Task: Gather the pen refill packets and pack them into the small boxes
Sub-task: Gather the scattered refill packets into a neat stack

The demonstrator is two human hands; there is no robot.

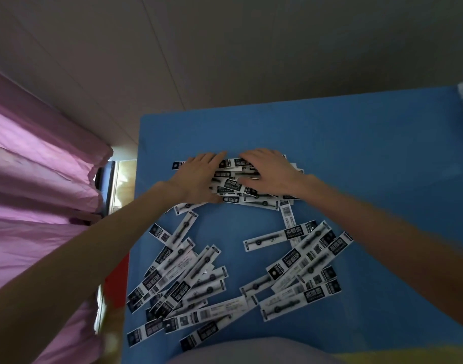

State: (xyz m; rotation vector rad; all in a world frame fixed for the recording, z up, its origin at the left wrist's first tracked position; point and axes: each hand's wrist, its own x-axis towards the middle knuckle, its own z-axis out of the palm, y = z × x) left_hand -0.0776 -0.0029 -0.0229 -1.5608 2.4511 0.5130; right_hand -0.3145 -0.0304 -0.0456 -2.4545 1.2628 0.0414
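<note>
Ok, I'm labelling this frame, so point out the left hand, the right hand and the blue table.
left hand point(198, 177): head view, back of the hand.
right hand point(271, 172): head view, back of the hand.
blue table point(356, 153): head view, bare far part of the top.

- A blue table point(356, 143) carries everything.
- Pen refill packets point(188, 282) lie scattered over its near half — a loose heap at near left, another at near right.
- A tighter bunch of packets point(240, 179) lies mid-table, both hands pressing flat on it.
</note>
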